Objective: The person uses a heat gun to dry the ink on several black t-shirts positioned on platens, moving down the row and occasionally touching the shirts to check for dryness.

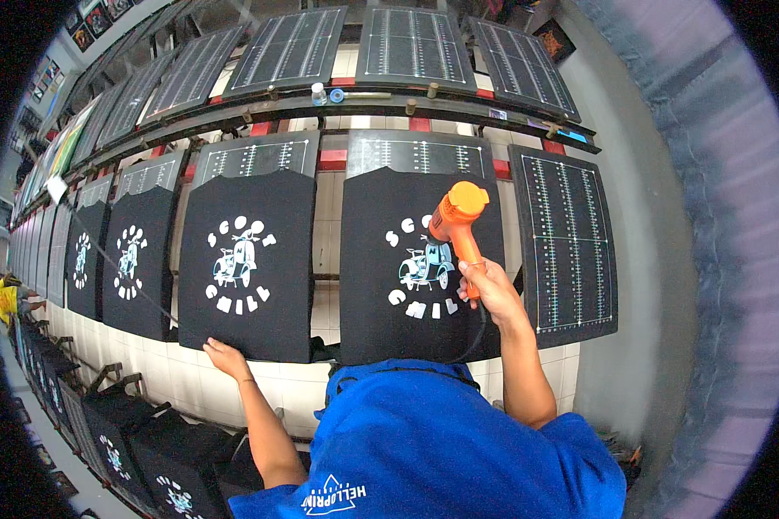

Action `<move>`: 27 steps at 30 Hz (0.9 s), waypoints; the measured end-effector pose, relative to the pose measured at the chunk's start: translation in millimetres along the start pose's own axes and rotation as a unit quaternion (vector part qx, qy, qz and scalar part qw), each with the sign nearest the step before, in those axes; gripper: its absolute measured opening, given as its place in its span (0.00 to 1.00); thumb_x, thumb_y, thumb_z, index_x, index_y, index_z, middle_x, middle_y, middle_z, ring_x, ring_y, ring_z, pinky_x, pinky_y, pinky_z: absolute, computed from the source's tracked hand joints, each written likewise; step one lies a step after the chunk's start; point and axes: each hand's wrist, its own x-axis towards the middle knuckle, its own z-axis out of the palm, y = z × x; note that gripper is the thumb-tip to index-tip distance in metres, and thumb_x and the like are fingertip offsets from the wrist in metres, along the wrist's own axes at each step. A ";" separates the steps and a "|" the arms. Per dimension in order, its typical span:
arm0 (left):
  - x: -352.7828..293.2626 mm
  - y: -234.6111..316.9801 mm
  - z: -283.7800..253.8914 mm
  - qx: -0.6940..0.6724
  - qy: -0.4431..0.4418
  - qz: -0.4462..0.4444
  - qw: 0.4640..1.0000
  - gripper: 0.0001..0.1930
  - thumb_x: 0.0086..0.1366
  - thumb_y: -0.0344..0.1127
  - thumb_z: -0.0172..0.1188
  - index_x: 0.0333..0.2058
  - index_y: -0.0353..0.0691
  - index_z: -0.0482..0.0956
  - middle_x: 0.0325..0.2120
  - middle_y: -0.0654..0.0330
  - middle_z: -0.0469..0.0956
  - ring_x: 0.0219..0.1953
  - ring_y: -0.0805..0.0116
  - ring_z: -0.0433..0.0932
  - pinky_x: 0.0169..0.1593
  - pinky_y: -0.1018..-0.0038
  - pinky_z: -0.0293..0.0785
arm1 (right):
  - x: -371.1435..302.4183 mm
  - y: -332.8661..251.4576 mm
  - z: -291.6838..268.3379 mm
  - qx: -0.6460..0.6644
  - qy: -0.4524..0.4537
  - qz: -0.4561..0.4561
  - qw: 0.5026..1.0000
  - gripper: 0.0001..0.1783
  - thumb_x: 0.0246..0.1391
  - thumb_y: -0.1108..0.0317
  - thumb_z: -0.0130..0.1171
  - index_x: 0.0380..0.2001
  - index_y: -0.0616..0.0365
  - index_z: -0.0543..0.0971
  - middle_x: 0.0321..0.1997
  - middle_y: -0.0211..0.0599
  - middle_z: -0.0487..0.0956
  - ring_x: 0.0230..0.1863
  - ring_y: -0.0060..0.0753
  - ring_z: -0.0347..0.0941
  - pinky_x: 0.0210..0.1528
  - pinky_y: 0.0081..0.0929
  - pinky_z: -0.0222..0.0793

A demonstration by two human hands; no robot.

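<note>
My right hand (pixel 491 290) is wrapped round the handle of an orange hair dryer (pixel 461 221). Its dark nozzle points at the print on a black T-shirt (pixel 368 251), just above the cloth. The print is a pale blue and white scooter between arched white letters. To the left, my left hand (pixel 226 356) is at the lower hem of a second black T-shirt (pixel 199 303) with the same print. Its fingers are bent together; what they grip is hidden. A thin cord (pixel 130 275) runs down towards that hand. The dryer's dark cable (pixel 479 333) hangs below its handle.
More printed black T-shirts (pixel 143 221) lie on boards leftward. A bare, gridded board (pixel 571 251) stands right. Beyond, a dark rail (pixel 363 104) carries a small bottle (pixel 319 93) and blue tape roll (pixel 336 96). Another person in yellow (pixel 7 299) is far left; shirts lie behind.
</note>
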 end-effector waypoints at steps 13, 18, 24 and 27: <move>6.9 8.5 23.9 0.172 0.031 0.010 0.985 0.24 0.72 0.49 0.37 0.49 0.36 0.74 0.55 0.46 0.69 0.56 0.45 0.64 0.59 0.54 0.57 | -7.3 -2.9 4.3 0.003 0.083 0.018 0.996 0.14 0.58 0.55 0.57 0.36 0.55 0.71 0.21 0.24 0.72 0.21 0.17 0.71 0.16 0.15 0.61; 14.7 -21.0 31.9 0.164 0.001 0.052 0.985 0.24 0.73 0.48 0.36 0.53 0.38 0.73 0.59 0.47 0.65 0.60 0.46 0.60 0.63 0.56 0.54 | -14.0 2.7 -3.6 0.013 0.104 0.028 0.994 0.17 0.58 0.55 0.57 0.41 0.57 0.73 0.22 0.25 0.73 0.21 0.17 0.70 0.17 0.15 0.62; 8.4 6.1 27.3 0.167 -0.016 0.033 0.985 0.23 0.72 0.47 0.37 0.50 0.38 0.75 0.61 0.49 0.63 0.61 0.43 0.56 0.63 0.56 0.55 | -6.4 6.9 -3.4 0.025 0.082 0.008 0.996 0.17 0.59 0.54 0.56 0.41 0.57 0.73 0.22 0.26 0.73 0.21 0.17 0.71 0.17 0.15 0.62; 8.4 5.7 27.5 0.161 -0.019 0.031 0.986 0.24 0.72 0.48 0.37 0.50 0.37 0.75 0.61 0.49 0.63 0.61 0.44 0.57 0.62 0.56 0.55 | 0.0 4.4 9.1 0.014 0.086 0.004 0.996 0.17 0.59 0.54 0.56 0.40 0.58 0.73 0.22 0.26 0.73 0.21 0.17 0.71 0.17 0.15 0.61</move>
